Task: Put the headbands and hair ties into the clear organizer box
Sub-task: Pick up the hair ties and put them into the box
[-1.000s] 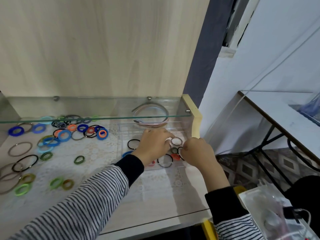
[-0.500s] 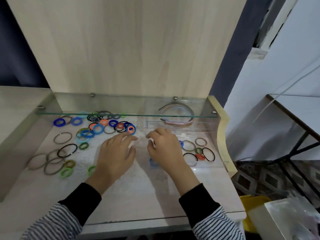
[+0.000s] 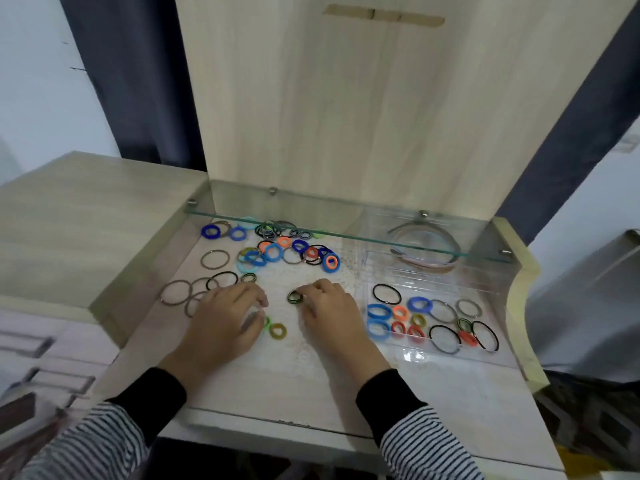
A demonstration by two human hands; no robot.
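My right hand (image 3: 329, 315) rests on the lace mat with its fingertips pinched on a green-and-black striped hair tie (image 3: 295, 296). My left hand (image 3: 227, 322) lies beside it, blurred, fingers curled over a bright green hair tie (image 3: 266, 322); whether it grips the tie is unclear. An olive hair tie (image 3: 277, 330) lies between the hands. The clear organizer box (image 3: 420, 355) stands to the right and holds several coloured hair ties (image 3: 419, 304). Headbands (image 3: 427, 263) lie in its back compartment, partly seen through the glass.
A pile of loose hair ties (image 3: 289, 251) lies at the back of the mat under a glass shelf (image 3: 346, 235). Thin grey and black rings (image 3: 176, 292) are scattered at the left. A wooden panel (image 3: 346, 116) rises behind. The desk's front edge is near my sleeves.
Both hands left the organizer box and moved left onto the mat. The right hand has reached the striped tie, and the left hand's fingers have curled over the green one.
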